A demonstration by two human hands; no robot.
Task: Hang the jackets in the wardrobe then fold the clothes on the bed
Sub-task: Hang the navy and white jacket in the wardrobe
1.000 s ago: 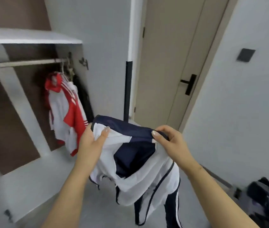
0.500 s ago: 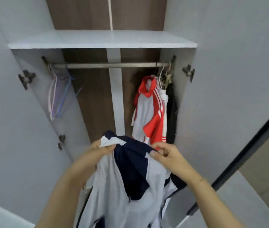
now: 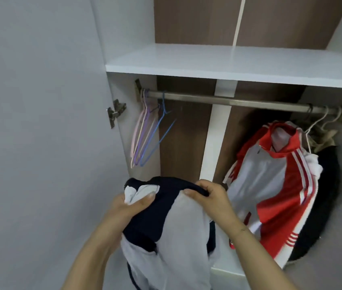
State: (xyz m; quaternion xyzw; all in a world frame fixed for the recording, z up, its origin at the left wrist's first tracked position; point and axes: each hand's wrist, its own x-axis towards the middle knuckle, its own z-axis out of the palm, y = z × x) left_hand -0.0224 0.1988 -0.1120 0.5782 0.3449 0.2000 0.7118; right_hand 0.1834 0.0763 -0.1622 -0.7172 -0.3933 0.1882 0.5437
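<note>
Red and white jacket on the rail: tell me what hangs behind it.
Behind the red and white striped jacket hang a dark garment, a white piece of cloth and something olive near the metal rail. The jacket covers most of them.

Jacket [image 3: 172,237] hem below frame edge.

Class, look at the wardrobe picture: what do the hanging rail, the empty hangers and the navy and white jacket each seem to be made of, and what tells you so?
Hanging rail: probably metal, a dull brushed grey with a faint sheen.
Empty hangers: thin bent wire, seemingly with a smooth pastel coating, pink to blue.
Navy and white jacket: soft fabric, matte; it creases and droops where the left hand and right hand grip it.
</note>
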